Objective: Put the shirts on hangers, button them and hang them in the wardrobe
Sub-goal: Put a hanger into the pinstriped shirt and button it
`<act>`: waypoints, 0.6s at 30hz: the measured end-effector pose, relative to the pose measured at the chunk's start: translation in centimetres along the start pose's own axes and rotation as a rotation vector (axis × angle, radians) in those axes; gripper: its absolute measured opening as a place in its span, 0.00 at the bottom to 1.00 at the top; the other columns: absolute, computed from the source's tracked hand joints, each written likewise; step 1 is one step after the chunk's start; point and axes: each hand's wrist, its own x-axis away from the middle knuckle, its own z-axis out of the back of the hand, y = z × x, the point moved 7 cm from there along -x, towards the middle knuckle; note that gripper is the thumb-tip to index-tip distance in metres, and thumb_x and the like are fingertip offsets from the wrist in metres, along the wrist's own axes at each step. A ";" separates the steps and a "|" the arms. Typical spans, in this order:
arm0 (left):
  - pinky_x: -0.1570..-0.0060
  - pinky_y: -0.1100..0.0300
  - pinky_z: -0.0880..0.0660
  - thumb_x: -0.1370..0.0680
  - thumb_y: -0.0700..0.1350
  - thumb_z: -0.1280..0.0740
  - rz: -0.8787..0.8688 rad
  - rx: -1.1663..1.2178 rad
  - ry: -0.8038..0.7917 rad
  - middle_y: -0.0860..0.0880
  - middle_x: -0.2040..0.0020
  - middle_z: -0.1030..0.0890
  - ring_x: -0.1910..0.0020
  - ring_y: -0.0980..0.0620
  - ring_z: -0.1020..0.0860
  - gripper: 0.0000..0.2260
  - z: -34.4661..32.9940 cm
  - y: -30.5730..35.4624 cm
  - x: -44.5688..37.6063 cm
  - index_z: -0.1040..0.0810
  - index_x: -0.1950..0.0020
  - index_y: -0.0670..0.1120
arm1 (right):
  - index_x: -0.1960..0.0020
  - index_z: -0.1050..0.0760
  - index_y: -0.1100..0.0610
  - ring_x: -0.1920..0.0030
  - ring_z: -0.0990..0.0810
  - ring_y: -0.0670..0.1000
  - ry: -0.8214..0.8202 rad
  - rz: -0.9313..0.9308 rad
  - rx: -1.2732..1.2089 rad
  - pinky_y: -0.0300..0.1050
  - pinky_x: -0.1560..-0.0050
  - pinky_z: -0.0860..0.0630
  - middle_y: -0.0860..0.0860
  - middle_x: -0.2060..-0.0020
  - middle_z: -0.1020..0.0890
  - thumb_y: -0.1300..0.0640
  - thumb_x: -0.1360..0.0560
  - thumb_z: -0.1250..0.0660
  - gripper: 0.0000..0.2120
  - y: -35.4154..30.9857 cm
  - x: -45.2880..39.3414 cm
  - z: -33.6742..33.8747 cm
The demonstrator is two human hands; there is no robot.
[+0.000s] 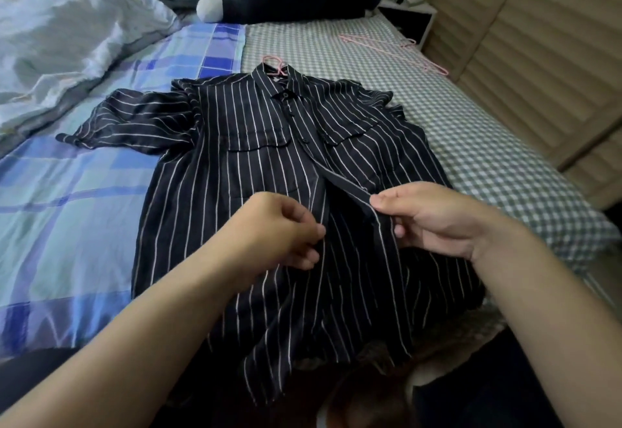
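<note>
The striped shirt [269, 175] is lying flat across the centre of the frame, front side up, collar pointing toward the top and hem running off toward the bottom edge, so its long axis is running straight away from the person. A pink hanger [274, 63] is poking its hook out of the collar at upper centre, so the shirt is already on it. Three dark buttons are looking closed down the upper placket; below them the front is gaping open, and that gap is sitting right between the two hands.

The right hand [434, 219] is pinching the overlapping placket edge between thumb and forefinger at centre right, lifting it slightly off the cloth. The left hand [279, 229] is working at centre left with fingers curled in, fingertips gripping the other front panel just beside the opening. Both are close to the gap; the right one is looking a touch nearer the seam line.

So the coming move, by my reading, is hinging on bringing those two edges together sideways, left panel under right placket, at the level just under the last fastened button. Whether a button is already between the left fingertips, I cannot tell.

Spare pink hangers [397, 49] are lying on the checked sheet [471, 131] at upper right, near the slatted doors [538, 57].
</note>
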 end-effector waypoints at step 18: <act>0.56 0.56 0.16 0.21 0.33 0.31 0.028 0.217 0.042 0.44 0.64 0.19 0.63 0.50 0.18 0.04 -1.3 -3.7 -1.2 0.20 0.56 0.39 | 0.55 0.22 0.71 0.62 0.23 0.51 0.315 0.123 0.032 0.47 0.56 0.24 0.57 0.64 0.22 0.64 0.23 0.29 0.09 2.7 0.3 -5.4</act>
